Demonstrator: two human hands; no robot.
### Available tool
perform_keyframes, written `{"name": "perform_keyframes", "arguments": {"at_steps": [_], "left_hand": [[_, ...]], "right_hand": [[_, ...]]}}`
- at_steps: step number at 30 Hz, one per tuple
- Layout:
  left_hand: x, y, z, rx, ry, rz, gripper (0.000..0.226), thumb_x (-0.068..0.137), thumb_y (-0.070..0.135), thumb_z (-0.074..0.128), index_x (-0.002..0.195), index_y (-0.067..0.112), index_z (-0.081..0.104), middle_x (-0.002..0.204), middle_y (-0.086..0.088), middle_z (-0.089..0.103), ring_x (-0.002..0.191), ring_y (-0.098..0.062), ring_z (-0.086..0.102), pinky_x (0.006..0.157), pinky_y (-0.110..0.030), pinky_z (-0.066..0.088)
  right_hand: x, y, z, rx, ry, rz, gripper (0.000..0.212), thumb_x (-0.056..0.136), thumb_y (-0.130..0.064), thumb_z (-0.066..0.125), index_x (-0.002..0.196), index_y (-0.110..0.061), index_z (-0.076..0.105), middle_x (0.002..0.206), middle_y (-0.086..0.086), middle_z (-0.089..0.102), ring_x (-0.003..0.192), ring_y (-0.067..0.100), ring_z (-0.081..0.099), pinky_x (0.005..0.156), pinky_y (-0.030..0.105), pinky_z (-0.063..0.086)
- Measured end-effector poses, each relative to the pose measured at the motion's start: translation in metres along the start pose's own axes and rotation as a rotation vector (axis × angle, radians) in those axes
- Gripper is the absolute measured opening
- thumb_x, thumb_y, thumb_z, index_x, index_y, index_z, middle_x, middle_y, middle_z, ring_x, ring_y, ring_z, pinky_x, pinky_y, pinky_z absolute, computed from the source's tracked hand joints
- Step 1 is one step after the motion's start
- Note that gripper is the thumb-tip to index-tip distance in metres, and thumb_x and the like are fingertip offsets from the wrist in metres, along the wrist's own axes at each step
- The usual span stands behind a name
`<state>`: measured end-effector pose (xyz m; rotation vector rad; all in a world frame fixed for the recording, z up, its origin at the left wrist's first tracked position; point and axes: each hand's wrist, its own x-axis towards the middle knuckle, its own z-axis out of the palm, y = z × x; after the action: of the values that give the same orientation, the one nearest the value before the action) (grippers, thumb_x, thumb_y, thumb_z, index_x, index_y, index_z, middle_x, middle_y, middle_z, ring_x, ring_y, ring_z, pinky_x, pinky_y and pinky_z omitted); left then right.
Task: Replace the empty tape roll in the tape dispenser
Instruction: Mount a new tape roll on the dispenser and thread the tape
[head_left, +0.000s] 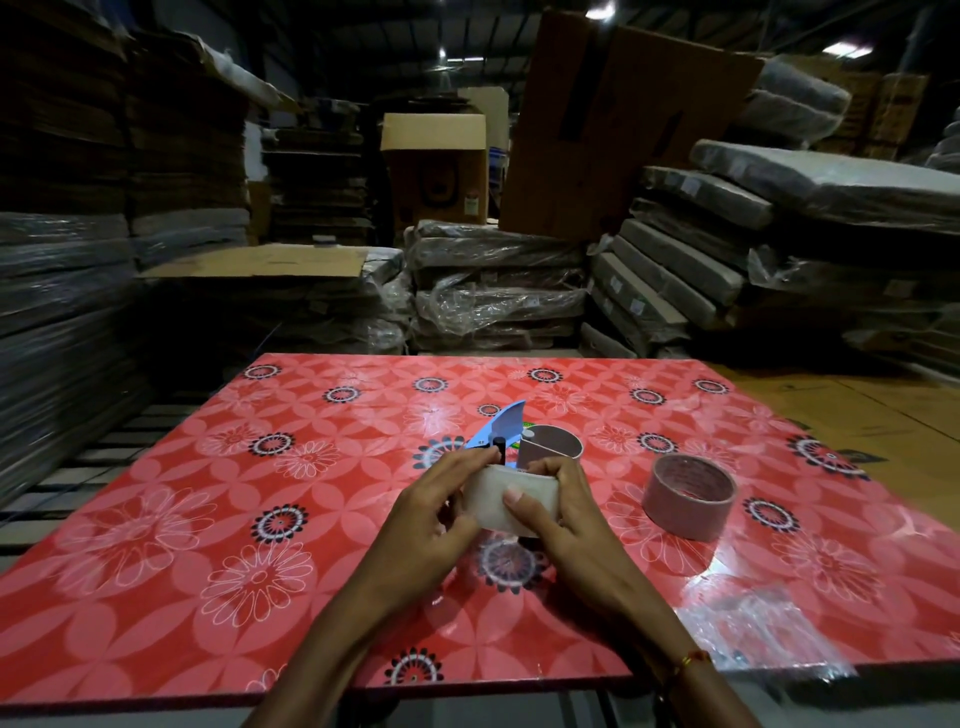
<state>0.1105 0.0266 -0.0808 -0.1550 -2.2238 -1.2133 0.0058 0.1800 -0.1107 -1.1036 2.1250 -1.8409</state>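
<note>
Both hands' fingers (524, 512) clasp the white roll (506, 499) above the table (208, 467).

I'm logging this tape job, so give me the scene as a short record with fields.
left hand: grips the white roll
right hand: grips the same roll, thumb on top
dispenser: blue, on the table just beyond the hands
brown core: beside the dispenser
pink tape: flat on the table, right of the hands, untouched
plastic wrap: near right table corner
</note>
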Motion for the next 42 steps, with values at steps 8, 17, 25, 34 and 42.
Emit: {"name": "perform_keyframes", "arguments": {"at_steps": [8, 17, 25, 34, 42], "left_hand": [[0.005, 0.003, 0.007, 0.028, 0.075, 0.006, 0.060, 0.075, 0.004, 0.050, 0.132, 0.021, 0.061, 0.133, 0.019, 0.058, 0.116, 0.008, 0.056, 0.085, -0.015, 0.047], [-0.005, -0.003, 0.017, 0.127, 0.298, -0.026, 0.029, 0.093, 0.027, 0.061, 0.121, 0.028, 0.063, 0.123, 0.014, 0.053, 0.100, -0.006, 0.059, 0.080, -0.018, 0.049], [0.000, 0.013, 0.037, 0.475, 0.441, 0.097, 0.019, 0.091, 0.034, 0.057, 0.086, 0.017, 0.059, 0.089, 0.007, 0.056, 0.085, -0.016, 0.054, 0.073, -0.031, 0.046], [0.000, 0.019, 0.042, 0.469, 0.527, 0.049, 0.014, 0.088, 0.002, 0.067, 0.078, 0.007, 0.058, 0.081, -0.003, 0.057, 0.076, -0.026, 0.056, 0.066, -0.044, 0.049], [0.006, 0.016, 0.045, 0.139, 0.594, -0.103, 0.013, 0.094, 0.012, 0.062, 0.081, 0.012, 0.061, 0.086, 0.000, 0.058, 0.083, -0.021, 0.057, 0.076, -0.036, 0.047]], "right_hand": [[-0.002, -0.004, 0.003, 0.164, -0.004, 0.046, 0.040, 0.086, -0.054, 0.069, 0.110, -0.027, 0.052, 0.118, 0.019, 0.056, 0.089, 0.019, 0.060, 0.079, 0.051, 0.057], [0.008, 0.016, 0.005, 0.404, 0.063, 0.122, 0.049, 0.087, -0.059, 0.073, 0.118, -0.026, 0.055, 0.119, 0.017, 0.067, 0.103, 0.040, 0.072, 0.086, 0.065, 0.057], [0.008, 0.019, 0.006, 0.418, 0.102, 0.106, 0.045, 0.087, -0.060, 0.073, 0.114, -0.027, 0.059, 0.115, 0.011, 0.072, 0.100, 0.034, 0.073, 0.088, 0.064, 0.055], [0.005, 0.014, 0.009, 0.399, 0.135, 0.063, 0.046, 0.085, -0.058, 0.076, 0.113, -0.025, 0.059, 0.116, 0.017, 0.069, 0.107, 0.040, 0.070, 0.088, 0.066, 0.057], [0.011, 0.023, 0.011, 0.392, 0.167, 0.079, 0.052, 0.086, -0.059, 0.075, 0.118, -0.023, 0.057, 0.120, 0.017, 0.066, 0.110, 0.046, 0.067, 0.088, 0.072, 0.053]]}}
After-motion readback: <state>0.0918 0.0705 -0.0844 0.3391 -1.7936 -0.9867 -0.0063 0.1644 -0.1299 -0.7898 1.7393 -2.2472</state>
